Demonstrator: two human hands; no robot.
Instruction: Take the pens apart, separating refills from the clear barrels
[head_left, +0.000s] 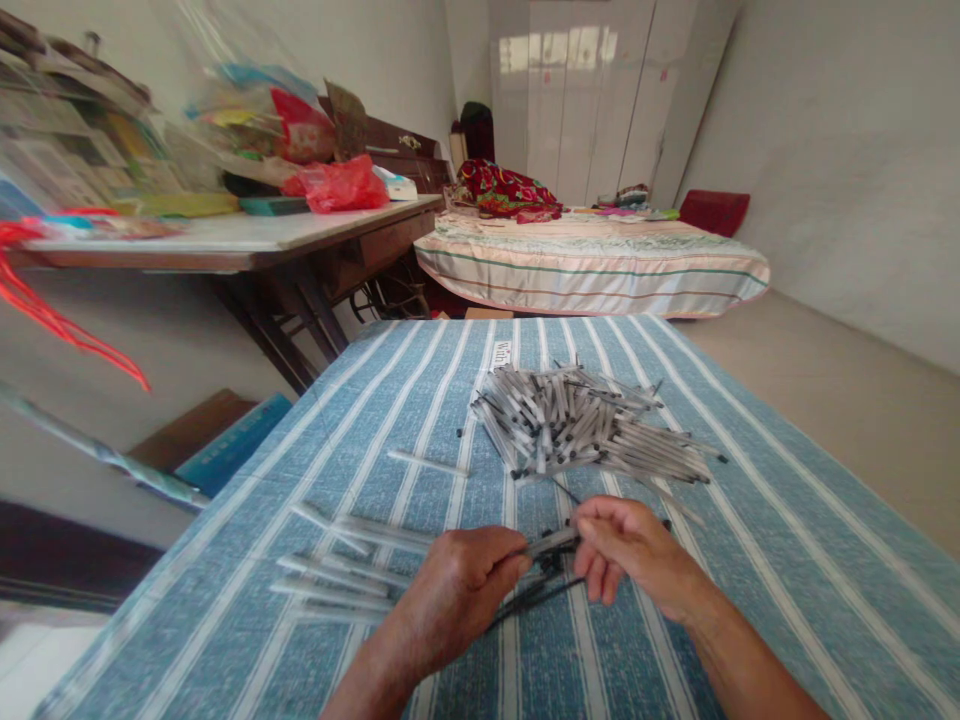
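My left hand (469, 590) is closed around one end of a thin translucent tube (551, 543), low in the middle of the view. At the tube's other end, my right hand (626, 550) pinches with thumb and index finger, its other fingers curled below. Several thin black pieces (525, 600) lie on the cloth under and between both hands. Beyond them is a large heap of translucent tubes with black ends (570, 420). Several clear tubes (330, 590) without visible black ends lie left of my left hand, and a single one (429, 463) lies farther back.
A blue-and-white striped cloth (247, 570) covers the table. A small printed label (501, 354) is behind the heap. At the left, a desk (225, 245) holds bags, including a red one (337, 186). A bed (592, 265) stands beyond the table, with a cardboard box (191, 430) low at the left.
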